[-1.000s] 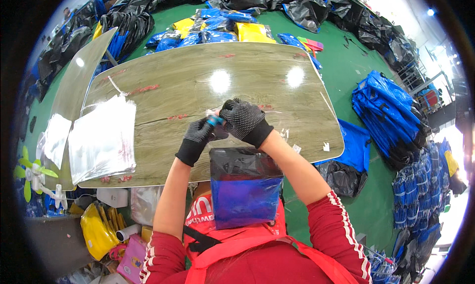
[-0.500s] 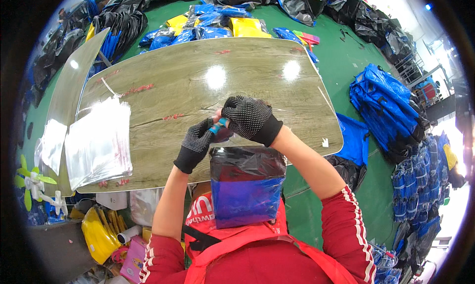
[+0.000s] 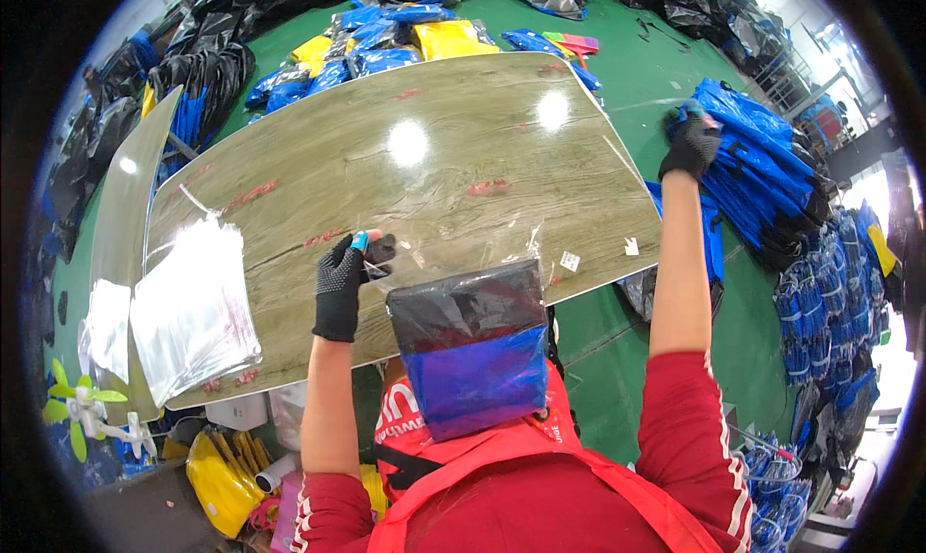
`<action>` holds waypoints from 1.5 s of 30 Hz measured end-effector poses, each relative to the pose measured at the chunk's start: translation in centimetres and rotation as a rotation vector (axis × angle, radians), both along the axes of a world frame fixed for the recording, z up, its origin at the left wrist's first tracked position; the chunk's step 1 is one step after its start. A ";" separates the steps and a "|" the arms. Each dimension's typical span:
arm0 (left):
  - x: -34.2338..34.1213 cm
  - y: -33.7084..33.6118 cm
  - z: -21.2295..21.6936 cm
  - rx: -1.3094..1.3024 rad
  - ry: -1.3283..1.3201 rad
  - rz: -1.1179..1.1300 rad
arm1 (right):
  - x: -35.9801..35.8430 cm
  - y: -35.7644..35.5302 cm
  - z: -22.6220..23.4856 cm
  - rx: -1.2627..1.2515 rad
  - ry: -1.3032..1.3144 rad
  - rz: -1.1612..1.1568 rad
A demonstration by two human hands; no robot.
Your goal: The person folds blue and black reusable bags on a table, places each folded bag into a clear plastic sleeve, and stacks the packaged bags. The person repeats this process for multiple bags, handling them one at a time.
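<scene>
My left hand [image 3: 340, 278], in a dark dotted glove, is above the table's near part. Its fingers are closed around a small dark thing [image 3: 381, 251] that I cannot make out; a teal band shows at a fingertip. Close by on the right, a clear-wrapped package [image 3: 468, 360], black above and blue below, leans at the near table edge against my front. Loose clear film shows around its upper end. My right hand [image 3: 692, 143] is stretched far right, past the table, in front of a pile of blue bags [image 3: 757, 177]. Its fingers are blurred, with teal near their tips.
The wood-look table [image 3: 318, 177] carries a stack of clear plastic sleeves [image 3: 198, 307] at left. Blue and yellow packages [image 3: 386, 47] lie on the green floor beyond. A small green fan [image 3: 77, 408] is at lower left; blue bundles [image 3: 820, 302] stand at right.
My hands, together above the package before, are now apart. The right has swung far out to the right; the left has shifted slightly left. The package now sits more tilted.
</scene>
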State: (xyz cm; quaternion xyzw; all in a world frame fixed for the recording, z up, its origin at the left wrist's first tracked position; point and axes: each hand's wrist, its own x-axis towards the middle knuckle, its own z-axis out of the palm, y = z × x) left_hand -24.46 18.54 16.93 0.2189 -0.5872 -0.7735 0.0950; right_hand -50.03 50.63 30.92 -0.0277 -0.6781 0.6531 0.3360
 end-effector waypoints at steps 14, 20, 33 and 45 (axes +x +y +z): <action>7.3 -1.0 -0.3 -0.500 0.181 -0.499 | 12.8 2.8 -12.5 0.777 0.074 1.498; 8.4 -0.5 7.2 -1.228 -0.355 -0.632 | 14.5 4.2 -7.3 1.185 0.112 0.993; 1.8 -2.0 -4.7 -0.080 -0.296 -0.384 | 10.0 19.2 -33.2 0.675 -0.069 -0.278; -17.3 -3.0 -1.4 -0.061 -0.189 -0.456 | -2.9 37.5 -54.3 1.232 -1.106 -0.561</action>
